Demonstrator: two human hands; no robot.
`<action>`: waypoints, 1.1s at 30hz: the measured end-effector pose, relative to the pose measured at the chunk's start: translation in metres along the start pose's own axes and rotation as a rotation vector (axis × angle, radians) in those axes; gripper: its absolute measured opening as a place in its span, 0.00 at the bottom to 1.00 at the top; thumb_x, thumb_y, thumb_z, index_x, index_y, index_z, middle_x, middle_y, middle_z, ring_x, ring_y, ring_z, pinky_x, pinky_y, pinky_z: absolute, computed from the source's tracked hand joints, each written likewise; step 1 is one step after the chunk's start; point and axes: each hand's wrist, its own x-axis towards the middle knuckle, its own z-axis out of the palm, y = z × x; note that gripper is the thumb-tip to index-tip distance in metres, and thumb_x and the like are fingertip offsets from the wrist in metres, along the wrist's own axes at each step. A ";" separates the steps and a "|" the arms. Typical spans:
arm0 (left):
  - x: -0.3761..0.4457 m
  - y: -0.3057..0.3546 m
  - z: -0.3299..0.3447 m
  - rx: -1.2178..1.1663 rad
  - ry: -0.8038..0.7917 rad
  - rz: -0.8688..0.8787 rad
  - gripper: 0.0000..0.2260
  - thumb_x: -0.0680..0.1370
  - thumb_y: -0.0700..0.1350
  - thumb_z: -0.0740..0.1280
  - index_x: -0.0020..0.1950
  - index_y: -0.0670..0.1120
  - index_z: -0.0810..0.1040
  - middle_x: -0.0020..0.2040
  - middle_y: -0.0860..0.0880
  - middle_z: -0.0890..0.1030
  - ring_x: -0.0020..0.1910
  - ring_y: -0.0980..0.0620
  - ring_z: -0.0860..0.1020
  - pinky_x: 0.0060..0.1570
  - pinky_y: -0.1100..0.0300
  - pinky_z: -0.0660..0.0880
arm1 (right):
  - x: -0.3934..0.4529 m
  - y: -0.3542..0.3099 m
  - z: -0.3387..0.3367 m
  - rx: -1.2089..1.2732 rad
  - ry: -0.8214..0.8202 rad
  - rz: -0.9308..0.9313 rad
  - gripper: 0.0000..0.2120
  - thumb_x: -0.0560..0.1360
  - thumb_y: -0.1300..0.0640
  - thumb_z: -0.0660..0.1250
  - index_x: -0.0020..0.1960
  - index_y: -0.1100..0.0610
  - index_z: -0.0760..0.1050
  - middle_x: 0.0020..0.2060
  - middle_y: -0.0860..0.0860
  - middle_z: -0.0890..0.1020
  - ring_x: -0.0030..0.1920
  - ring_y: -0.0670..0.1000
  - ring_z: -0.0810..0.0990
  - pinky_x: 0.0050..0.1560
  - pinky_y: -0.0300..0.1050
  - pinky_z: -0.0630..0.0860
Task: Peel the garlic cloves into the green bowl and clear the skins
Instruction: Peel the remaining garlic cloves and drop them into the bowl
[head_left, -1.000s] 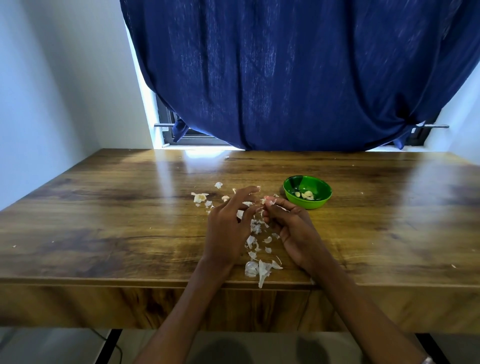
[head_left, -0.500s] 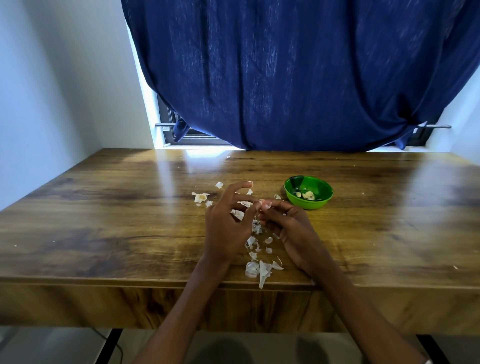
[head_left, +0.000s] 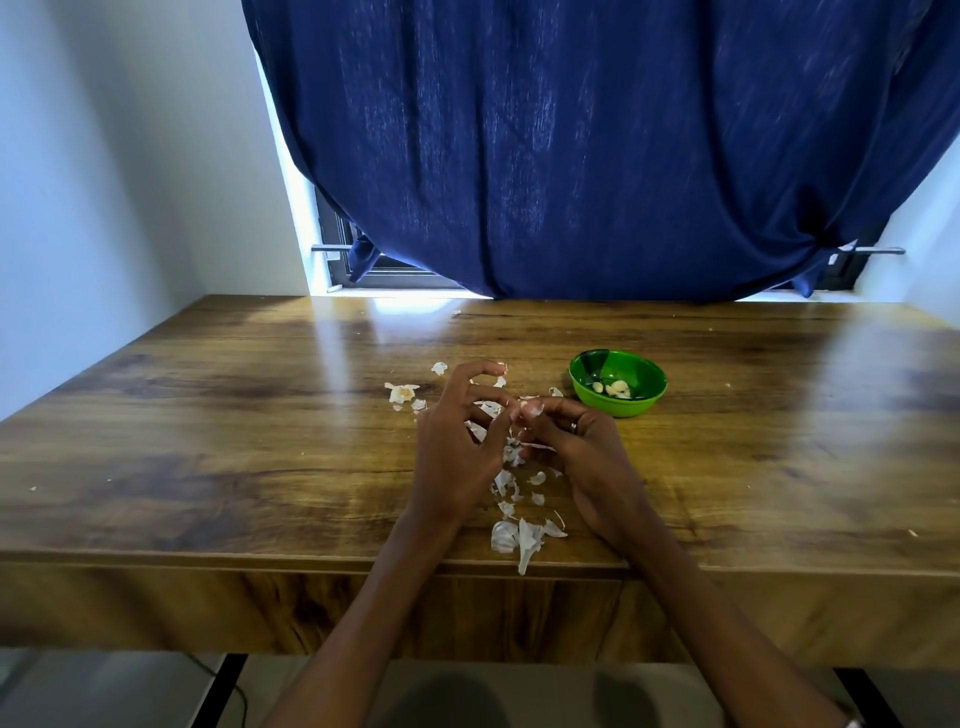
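My left hand (head_left: 457, 457) had lifted its index finger since a second back, the other fingers picking at the small white garlic clove (head_left: 532, 411) my right hand (head_left: 582, 452) was pinching. The round green plastic bowl (head_left: 617, 383) sat just past my right grip, so that hand's closer. Papery white skins (head_left: 519, 538) littered the wooden tabletop (head_left: 208, 441).

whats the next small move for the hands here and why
Probably strip the last skin off the garlic clove pinched between the left hand and right hand: white skin seems to cling to it. Then it can join the peeled cloves in the green bowl.
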 end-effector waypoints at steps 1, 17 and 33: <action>0.000 0.000 0.000 0.004 -0.002 0.007 0.19 0.75 0.37 0.76 0.63 0.44 0.75 0.47 0.57 0.84 0.42 0.60 0.84 0.38 0.62 0.81 | 0.000 0.000 0.000 -0.003 0.002 -0.005 0.07 0.79 0.59 0.70 0.52 0.61 0.84 0.46 0.54 0.87 0.44 0.49 0.85 0.43 0.42 0.81; -0.001 0.005 0.000 -0.065 -0.050 -0.021 0.27 0.74 0.35 0.76 0.70 0.43 0.71 0.48 0.54 0.83 0.37 0.58 0.82 0.33 0.71 0.75 | 0.005 0.009 -0.003 -0.127 -0.002 -0.044 0.12 0.77 0.55 0.71 0.53 0.62 0.84 0.49 0.54 0.87 0.46 0.52 0.85 0.47 0.48 0.83; -0.005 0.000 0.003 -0.165 -0.177 -0.104 0.26 0.77 0.35 0.72 0.66 0.45 0.60 0.49 0.51 0.80 0.31 0.49 0.82 0.32 0.63 0.77 | 0.004 0.009 -0.002 -0.244 0.003 -0.106 0.05 0.79 0.64 0.69 0.47 0.64 0.81 0.45 0.55 0.86 0.42 0.48 0.85 0.42 0.41 0.81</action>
